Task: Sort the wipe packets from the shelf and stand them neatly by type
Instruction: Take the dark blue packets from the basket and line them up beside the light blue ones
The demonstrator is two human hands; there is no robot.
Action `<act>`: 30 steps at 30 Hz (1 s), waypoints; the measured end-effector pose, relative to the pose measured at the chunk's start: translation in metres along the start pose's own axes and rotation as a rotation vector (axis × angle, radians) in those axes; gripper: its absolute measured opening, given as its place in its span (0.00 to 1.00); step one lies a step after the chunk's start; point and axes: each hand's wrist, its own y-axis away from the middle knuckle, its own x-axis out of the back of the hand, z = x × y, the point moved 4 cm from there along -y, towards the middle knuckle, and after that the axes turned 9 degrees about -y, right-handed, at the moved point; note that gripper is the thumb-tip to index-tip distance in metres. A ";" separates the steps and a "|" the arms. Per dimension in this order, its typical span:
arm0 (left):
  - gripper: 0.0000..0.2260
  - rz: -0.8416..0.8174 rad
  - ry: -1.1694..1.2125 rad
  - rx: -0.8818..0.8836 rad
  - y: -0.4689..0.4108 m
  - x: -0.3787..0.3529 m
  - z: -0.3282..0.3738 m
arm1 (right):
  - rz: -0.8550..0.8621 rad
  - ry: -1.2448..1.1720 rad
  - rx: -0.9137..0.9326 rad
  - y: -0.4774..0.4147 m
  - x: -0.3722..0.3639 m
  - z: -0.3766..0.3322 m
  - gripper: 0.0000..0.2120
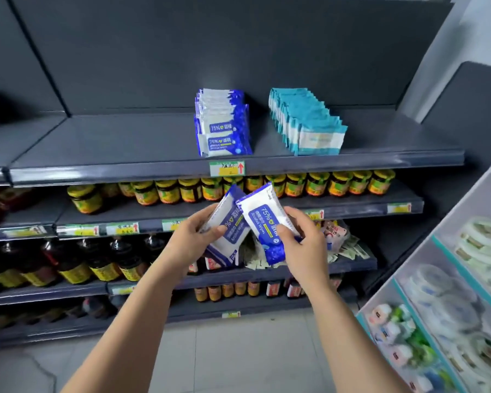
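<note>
Left hand: the left hand [194,236] grips a blue-and-white alcohol wipe packet, the left packet [228,219], with the thumb laid across its front.
Right hand: the right hand [301,236] pinches a matching one, the right packet [262,219], thumb on the printed label.
Between them: the hands are close together, each clamped on its own packet. The two packets fan apart at the top and overlap lower down.
Where they are: both are held in the air below the top shelf [111,143], in front of the jars [295,184].
Blue row: the blue row [223,123] stands on edge on that shelf, tidy, above a price tag [227,168].
Teal row: the teal row [306,120] stands well apart to its right, upright too.
Done: the two types look separated and lined up.
Left: by the look of it, only these two blue packets are left to stand at the front of the blue row. No loose packets show on the top shelf.
</note>
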 end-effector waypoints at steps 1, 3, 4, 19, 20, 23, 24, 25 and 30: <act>0.21 0.015 -0.018 -0.020 -0.010 0.004 0.006 | -0.015 0.004 0.021 -0.013 -0.003 -0.003 0.15; 0.19 0.065 -0.083 -0.053 -0.031 0.013 0.019 | -0.028 0.003 0.054 -0.038 -0.010 -0.006 0.15; 0.18 0.097 -0.127 -0.059 -0.041 0.019 0.025 | -0.030 0.004 0.065 -0.050 -0.013 -0.008 0.15; 0.09 0.062 -0.334 -0.092 -0.223 0.081 0.095 | -0.337 0.138 0.153 -0.214 -0.078 -0.046 0.16; 0.09 0.047 -0.347 -0.076 -0.233 0.083 0.094 | -0.371 0.202 0.149 -0.223 -0.084 -0.048 0.16; 0.07 0.003 -0.402 -0.053 -0.252 0.084 0.089 | -0.429 0.367 0.169 -0.243 -0.103 -0.054 0.16; 0.06 0.000 -0.418 -0.045 -0.256 0.085 0.086 | -0.447 0.406 0.158 -0.248 -0.109 -0.054 0.16; 0.06 0.000 -0.429 -0.034 -0.258 0.085 0.085 | -0.470 0.442 0.141 -0.254 -0.116 -0.053 0.16; 0.12 0.029 -0.244 0.030 -0.261 0.088 0.078 | -0.588 0.560 0.103 -0.274 -0.139 -0.047 0.17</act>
